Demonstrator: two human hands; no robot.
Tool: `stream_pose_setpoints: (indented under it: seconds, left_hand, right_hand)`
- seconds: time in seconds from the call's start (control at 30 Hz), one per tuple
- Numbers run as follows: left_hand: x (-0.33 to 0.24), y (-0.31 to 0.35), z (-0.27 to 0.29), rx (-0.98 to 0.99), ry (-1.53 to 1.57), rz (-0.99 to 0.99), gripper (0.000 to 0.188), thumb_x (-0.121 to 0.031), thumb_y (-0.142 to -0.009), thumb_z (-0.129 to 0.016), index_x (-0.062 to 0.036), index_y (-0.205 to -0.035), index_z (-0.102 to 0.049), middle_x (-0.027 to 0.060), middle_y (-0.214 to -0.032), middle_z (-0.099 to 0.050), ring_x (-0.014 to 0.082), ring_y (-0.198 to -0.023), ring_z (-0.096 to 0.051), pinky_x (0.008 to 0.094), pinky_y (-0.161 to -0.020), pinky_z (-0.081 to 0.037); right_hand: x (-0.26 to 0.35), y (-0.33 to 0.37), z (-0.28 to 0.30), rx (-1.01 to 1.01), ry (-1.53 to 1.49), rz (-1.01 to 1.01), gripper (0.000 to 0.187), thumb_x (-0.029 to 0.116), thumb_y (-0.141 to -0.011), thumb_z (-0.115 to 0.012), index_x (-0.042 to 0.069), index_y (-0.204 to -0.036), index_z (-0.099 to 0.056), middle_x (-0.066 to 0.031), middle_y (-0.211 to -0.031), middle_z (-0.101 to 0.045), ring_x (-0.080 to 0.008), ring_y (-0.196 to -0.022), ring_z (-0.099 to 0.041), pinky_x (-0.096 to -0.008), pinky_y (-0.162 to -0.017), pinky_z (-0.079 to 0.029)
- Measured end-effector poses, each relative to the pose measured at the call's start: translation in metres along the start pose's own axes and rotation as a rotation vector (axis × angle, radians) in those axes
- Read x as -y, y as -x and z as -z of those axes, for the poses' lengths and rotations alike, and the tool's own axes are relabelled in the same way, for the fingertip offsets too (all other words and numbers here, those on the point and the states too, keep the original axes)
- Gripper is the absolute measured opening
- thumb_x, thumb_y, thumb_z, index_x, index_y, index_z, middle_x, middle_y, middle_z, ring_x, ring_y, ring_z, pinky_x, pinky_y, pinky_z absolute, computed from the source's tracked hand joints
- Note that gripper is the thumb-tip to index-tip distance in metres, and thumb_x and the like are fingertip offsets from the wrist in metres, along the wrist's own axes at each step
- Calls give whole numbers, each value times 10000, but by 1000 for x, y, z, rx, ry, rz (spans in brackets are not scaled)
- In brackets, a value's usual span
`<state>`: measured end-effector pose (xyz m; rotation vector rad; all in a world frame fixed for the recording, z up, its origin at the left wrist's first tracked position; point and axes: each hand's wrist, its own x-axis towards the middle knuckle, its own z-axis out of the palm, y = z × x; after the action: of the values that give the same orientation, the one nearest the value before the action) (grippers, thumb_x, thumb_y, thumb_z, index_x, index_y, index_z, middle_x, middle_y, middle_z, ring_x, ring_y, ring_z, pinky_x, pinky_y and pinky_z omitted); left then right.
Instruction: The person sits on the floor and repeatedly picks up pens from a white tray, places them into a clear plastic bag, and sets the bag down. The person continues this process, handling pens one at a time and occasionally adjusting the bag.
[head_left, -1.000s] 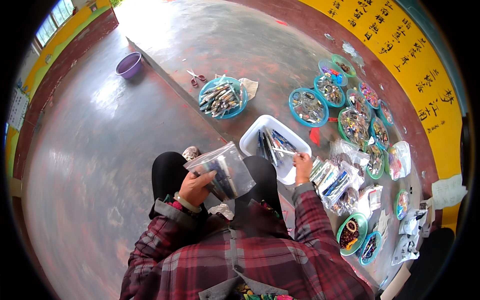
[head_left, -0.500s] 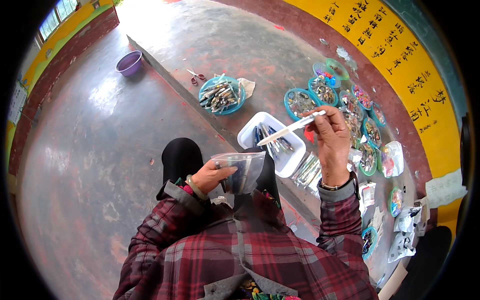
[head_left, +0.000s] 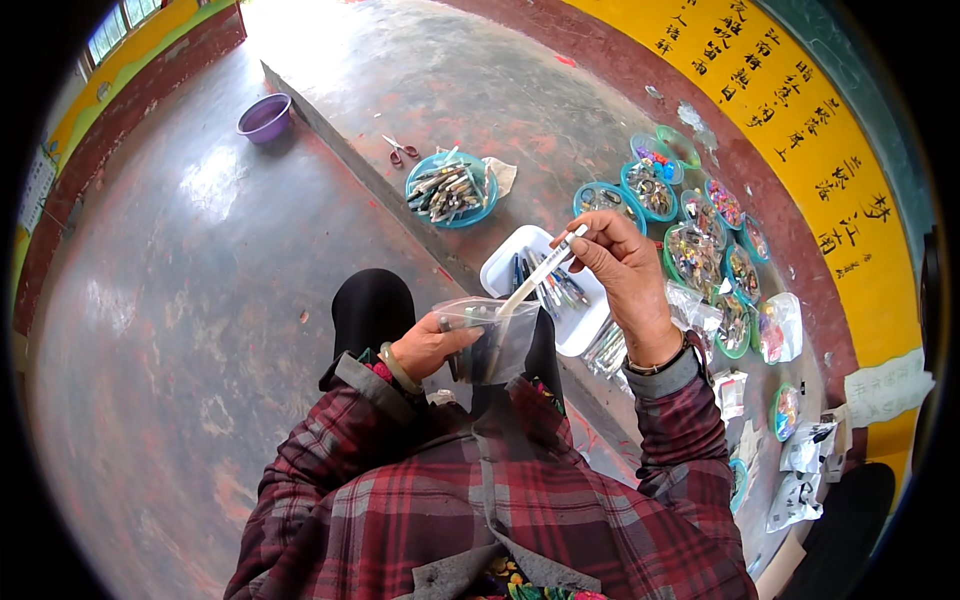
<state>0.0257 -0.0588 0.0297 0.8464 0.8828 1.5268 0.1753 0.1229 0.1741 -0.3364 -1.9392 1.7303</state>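
My left hand (head_left: 428, 348) is closed around the side of a clear plastic bag (head_left: 512, 352) held over my lap. Dark, slim things show through the plastic; their kind is hard to make out. Between the thumb and fingers of my right hand (head_left: 640, 288) is a white pen (head_left: 545, 266), slanting down to the left. Its lower end is at the bag's mouth and seems to be just inside. Beyond the bag, a white plastic tray (head_left: 578, 343) holds several dark and pale pens (head_left: 560, 292).
A turquoise basket (head_left: 486, 212) heaped with pens stands past the tray, near dark-red-handled scissors (head_left: 402, 152). Many small baskets (head_left: 690, 255) of assorted bits crowd the right, with plastic bags (head_left: 797, 500) by the wall. A purple basin (head_left: 265, 122) sits far left, across a floor ledge (head_left: 350, 145).
My right hand has moved left and slightly down, bringing the pen's lower end from above the tray to the bag's mouth. My left hand keeps its hold on the bag.
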Motion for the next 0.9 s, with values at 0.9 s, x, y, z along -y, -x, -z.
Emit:
stream_pose_setpoints:
  seconds: [0.9]
  left_hand:
    - [1, -1, -4, -53, 50, 114, 310, -99, -927, -502, -12, -1222, -547, 30, -1117, -612, 110, -993, -554, 269, -903, -435]
  right_hand:
    - [-11, -12, -15, 104, 336, -108, 138, 22, -843, -619, 11, -973, -576, -15, -769, -602, -54, -680, -547, -206, -596, -438]
